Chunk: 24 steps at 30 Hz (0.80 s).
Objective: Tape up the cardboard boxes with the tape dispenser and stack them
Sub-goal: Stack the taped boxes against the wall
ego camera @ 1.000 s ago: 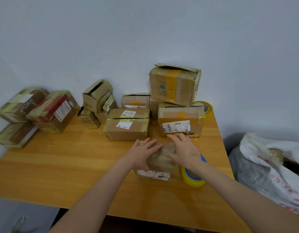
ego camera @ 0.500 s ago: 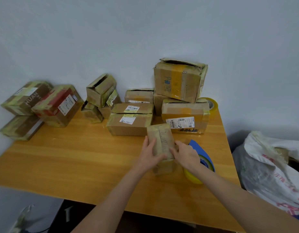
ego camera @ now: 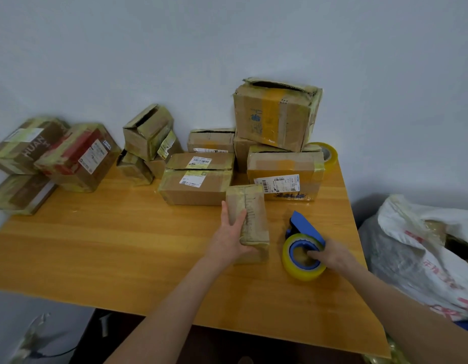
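A wooden table [ego camera: 122,245] lies under the grip. A crumpled white bag [ego camera: 411,258] sits right of it, a pale wall [ego camera: 227,48] beyond.

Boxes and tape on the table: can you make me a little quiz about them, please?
1. True or false: the left hand holds the small box.
2. The right hand has its fingers inside which thing? A) tape dispenser B) scissors C) a cup
3. Fill in: a spare tape roll sits at the table's ___ right corner.
Key: 1 true; 2 A; 3 far.
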Available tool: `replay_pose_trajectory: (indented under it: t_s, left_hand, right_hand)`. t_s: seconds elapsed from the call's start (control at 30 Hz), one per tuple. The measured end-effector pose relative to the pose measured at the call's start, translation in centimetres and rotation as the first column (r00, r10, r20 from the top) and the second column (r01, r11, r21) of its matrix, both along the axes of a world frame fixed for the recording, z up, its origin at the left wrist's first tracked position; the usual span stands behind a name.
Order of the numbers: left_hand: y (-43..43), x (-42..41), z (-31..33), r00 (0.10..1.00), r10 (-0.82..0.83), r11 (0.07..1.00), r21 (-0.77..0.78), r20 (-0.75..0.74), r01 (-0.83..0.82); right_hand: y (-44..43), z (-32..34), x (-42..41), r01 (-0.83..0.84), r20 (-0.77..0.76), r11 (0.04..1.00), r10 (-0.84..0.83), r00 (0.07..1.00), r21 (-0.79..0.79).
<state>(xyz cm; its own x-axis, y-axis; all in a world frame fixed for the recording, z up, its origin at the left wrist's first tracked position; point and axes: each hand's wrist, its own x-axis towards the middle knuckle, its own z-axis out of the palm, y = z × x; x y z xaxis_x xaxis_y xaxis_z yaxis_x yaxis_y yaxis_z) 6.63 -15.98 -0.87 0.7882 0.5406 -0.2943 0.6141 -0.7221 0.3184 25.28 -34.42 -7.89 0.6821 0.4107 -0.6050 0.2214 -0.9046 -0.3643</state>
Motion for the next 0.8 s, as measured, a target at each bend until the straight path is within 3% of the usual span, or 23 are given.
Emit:
replay_pose_trajectory:
  t_s: [0.17, 0.3, 0.43, 0.5, 0.57, 0.63, 0.7, 0.8]
  left_hand:
    - [0.5, 0.0, -0.4, 1.0, 0.013, 0.999, -0.046, 0.011, -0.012]
    - [0.9, 0.2, -0.2, 1.0, 0.0, 0.997, -0.075, 0.002, 0.0]
    - [1.1, -0.3, 0.5, 1.0, 0.026, 0.989, -0.149, 0.018, -0.023]
    - [0.9, -0.2, 1.7, 0.977, 0.101, 0.986, -0.147, 0.189, -0.074]
    - [0.6, 0.3, 3.7, 0.882, 0.237, 0.966, -0.195, 0.408, -0.169]
    - [0.4, 1.1, 5.4, 0.786, 0.44, 0.849, -0.486, 0.433, -0.207]
    - [-0.1, 1.8, 6.7, 0.752, 0.595, 0.594, -0.785, 0.284, -0.174]
    - [-0.5, 1.9, 7.1, 0.754, 0.64, 0.433, -0.88, 0.147, -0.196]
  right_hand:
    - [0.9, 1.1, 0.2, 0.152, -0.078, 0.982, -0.144, 0.987, 0.109]
    - [0.7, 2.7, 0.1, 0.266, -0.29, 0.949, -0.209, 0.934, 0.172]
    - [-0.5, 5.6, 0.7, 0.386, -0.391, 0.852, -0.24, 0.889, 0.355]
    - [-1.1, 7.9, 1.5, 0.391, -0.402, 0.799, -0.206, 0.892, 0.457]
    - [-1.3, 10.8, 2.0, 0.315, -0.346, 0.8, -0.144, 0.927, 0.511]
    - [-1.4, 13.3, 1.9, 0.205, -0.28, 0.803, -0.05, 0.959, 0.559]
    - [-1.2, 14.9, 1.4, 0.107, -0.235, 0.781, 0.052, 0.971, 0.615]
    - [-0.7, 16.1, 0.3, -0.019, -0.174, 0.759, 0.174, 0.969, 0.65]
